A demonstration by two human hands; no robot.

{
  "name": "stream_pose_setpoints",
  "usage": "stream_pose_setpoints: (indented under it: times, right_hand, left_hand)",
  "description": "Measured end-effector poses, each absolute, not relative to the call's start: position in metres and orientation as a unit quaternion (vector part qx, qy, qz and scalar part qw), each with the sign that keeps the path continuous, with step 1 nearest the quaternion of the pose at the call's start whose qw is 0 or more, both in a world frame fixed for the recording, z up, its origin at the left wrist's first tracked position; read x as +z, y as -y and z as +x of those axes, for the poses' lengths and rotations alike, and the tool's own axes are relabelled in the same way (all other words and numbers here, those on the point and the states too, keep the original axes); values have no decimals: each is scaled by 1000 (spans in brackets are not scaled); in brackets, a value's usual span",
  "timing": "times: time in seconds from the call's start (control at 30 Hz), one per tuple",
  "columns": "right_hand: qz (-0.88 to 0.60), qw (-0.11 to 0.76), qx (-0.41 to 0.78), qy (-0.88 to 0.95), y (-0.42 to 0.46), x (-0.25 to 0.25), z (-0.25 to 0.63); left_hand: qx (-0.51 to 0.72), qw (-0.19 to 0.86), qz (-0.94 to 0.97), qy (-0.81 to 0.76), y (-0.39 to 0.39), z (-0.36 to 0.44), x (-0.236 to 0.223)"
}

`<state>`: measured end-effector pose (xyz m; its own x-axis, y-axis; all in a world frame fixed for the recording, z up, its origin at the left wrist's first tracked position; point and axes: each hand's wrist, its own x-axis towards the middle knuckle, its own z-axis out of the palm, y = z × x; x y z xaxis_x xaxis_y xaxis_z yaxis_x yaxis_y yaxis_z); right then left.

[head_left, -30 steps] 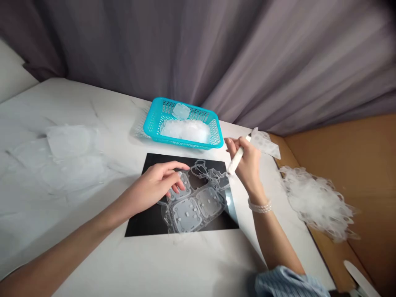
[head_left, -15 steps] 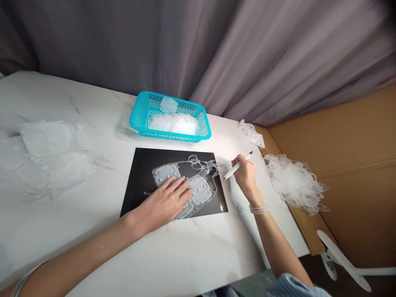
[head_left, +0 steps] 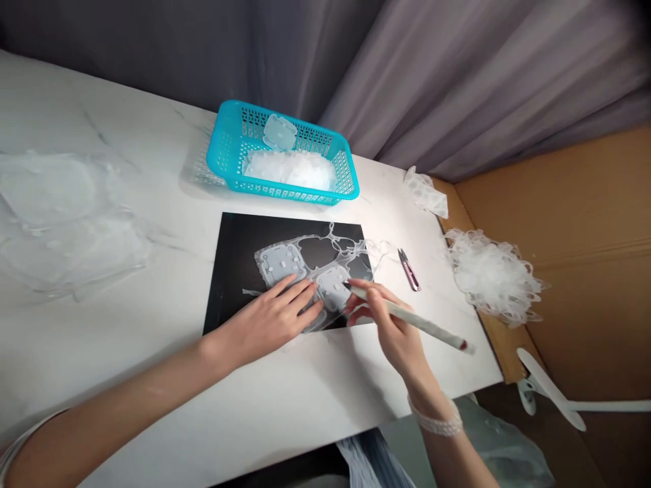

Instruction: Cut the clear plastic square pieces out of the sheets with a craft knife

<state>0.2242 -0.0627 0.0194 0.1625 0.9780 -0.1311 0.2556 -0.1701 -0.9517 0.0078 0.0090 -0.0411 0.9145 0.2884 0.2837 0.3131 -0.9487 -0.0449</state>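
Note:
My left hand [head_left: 277,312] lies flat with fingers spread over a sheet of translucent plastic parts [head_left: 282,263], pressing it against a black mat [head_left: 231,271]. Part of the sheet is hidden beneath that hand. A pale pen [head_left: 422,321] with a dark tip is gripped in my right hand [head_left: 391,322]. Its tip is at the right-hand part, by the small raised pieces; whether it touches cannot be made out. Thin, looping plastic strips trail from the sheet past the mat's upper right corner. Thread snips [head_left: 409,270] lie on the table to the right of the mat.
Behind the mat stands a blue basket [head_left: 285,193] holding several translucent pieces. More clear sheets [head_left: 71,217] lie on the left. At right are a heap of plastic scraps [head_left: 493,274], a crumpled white piece [head_left: 426,193] and a cardboard wall [head_left: 574,224]. A grey curtain hangs behind.
My right hand has moved left and down from beside the mat, bringing the pen's dark tip onto the sheet. The snips now show at the right. My left hand stays on the sheet.

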Motion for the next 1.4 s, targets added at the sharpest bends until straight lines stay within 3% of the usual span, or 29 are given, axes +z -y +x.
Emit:
stream_pose_setpoints:
  times: [0.37,1.1,1.4]
  right_hand:
    - [-663,308,316,605,63,-1,208]
    - [-661,248,186,684,71,6,190]
    - [-558,264,69,783,65,-24,192]
  left_hand:
    - [-139,30,-977,156,-11,8,-36]
    - [-144,15,-975,171,-10,8,-27]
    - [-109,40,-983,142,-11,7,-27]
